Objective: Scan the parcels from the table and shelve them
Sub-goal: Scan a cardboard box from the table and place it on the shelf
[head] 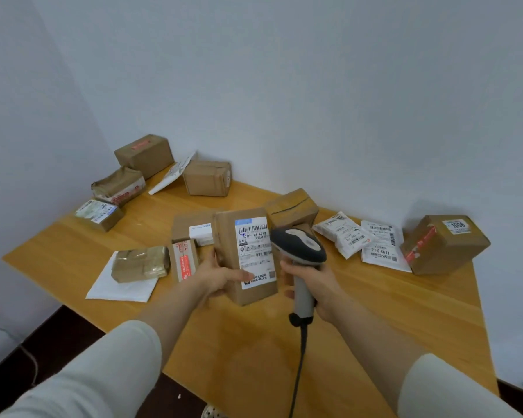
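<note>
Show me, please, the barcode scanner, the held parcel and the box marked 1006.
barcode scanner (299, 245): head view, its dark head.
held parcel (255, 251): head view, white label.
box marked 1006 (450, 251): head view, brown side.

I see soft, even, rather cool light, faint glare on the table (239, 203) beyond my left hand (221, 279), pale shadows on the wall (405, 206) beyond my right hand (317, 285), edges bent by the wide lens, sleeves (103, 372) below the hands slightly blurred

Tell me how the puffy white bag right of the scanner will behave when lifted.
The puffy white bag looks wrinkled and soft, so it will probably sag rather than hold its shape. Its plastic-looking skin may be slippery. Lying flat, it should not roll.
</note>
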Tool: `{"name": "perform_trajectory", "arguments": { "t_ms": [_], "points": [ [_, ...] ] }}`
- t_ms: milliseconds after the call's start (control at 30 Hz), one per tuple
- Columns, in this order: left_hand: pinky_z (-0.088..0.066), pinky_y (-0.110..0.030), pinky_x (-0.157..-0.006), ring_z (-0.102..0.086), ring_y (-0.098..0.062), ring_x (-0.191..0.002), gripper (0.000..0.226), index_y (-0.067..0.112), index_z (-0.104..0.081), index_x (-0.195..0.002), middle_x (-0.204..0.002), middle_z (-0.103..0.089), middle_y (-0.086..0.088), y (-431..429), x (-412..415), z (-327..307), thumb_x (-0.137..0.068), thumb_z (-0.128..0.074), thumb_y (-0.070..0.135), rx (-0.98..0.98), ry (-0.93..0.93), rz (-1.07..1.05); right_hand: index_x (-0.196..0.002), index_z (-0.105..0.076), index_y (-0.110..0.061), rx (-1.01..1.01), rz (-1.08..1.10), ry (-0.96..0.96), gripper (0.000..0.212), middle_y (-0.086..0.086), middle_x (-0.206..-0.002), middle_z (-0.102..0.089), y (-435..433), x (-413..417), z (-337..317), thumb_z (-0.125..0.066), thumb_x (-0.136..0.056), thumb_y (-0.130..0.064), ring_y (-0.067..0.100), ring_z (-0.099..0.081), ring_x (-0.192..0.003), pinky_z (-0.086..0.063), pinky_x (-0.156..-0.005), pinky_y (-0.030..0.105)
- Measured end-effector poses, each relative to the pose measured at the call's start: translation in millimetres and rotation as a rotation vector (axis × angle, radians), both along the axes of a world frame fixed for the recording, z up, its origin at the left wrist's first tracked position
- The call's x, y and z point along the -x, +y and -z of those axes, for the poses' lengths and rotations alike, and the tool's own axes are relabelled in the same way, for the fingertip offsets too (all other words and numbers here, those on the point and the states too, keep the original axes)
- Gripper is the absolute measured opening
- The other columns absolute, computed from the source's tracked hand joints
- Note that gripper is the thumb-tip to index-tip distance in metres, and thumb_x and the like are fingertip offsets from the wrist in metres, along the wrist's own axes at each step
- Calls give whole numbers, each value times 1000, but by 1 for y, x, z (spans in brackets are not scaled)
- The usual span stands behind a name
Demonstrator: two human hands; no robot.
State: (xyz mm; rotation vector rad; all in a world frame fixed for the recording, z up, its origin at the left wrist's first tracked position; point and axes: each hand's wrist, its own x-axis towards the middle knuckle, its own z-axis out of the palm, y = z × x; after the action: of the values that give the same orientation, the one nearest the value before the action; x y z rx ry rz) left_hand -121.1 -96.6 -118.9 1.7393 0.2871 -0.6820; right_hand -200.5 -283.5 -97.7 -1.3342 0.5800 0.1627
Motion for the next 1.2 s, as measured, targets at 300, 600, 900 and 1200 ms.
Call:
{"name": "perform_trajectory", "arguments": {
  "t_ms": [300, 600, 900, 1200],
  "points": [
    [-50, -45, -88, -53, -27, -113, 100, 18, -29, -140, -128, -54, -3, 18, -17, -17, -60, -88, 7, -131, -109, -54, -72, -59, -6, 35, -185, -108, 15, 7, -52, -53, 20, 4, -27, -70, -82, -1, 13, -44, -40, -42, -46, 24],
    [-49, -45, -88, -53, -29, -117, 97, 18, -30, -138, -129, -55, -6, 25, -20, -20, -60, -88, 5, -141, -134, -98, -68, -56, -7, 58, -176, -79, 20, 6, -52, -53, 24, 5, -33, -71, -80, -2, 15, -44, -41, -43, -47, 24],
    [-49, -48, -92, -52, -30, -118, 98, 19, -30, -137, -128, -54, -6, 28, -20, -22, -59, -88, 5, -152, -134, -104, -68, -56, -8, 65, -160, -110, 20, 5, -50, -53, 24, 4, -39, -71, -80, -2, 15, -44, -41, -44, -45, 25],
    [-48, -49, -94, -53, -31, -119, 94, 18, -30, -135, -127, -55, -8, 32, -19, -24, -61, -86, 2, -155, -129, -98, -66, -55, -6, 55, -165, -86, 21, 6, -50, -52, 26, 6, -40, -70, -80, -1, 15, -43, -40, -44, -45, 24]
  ]
}}
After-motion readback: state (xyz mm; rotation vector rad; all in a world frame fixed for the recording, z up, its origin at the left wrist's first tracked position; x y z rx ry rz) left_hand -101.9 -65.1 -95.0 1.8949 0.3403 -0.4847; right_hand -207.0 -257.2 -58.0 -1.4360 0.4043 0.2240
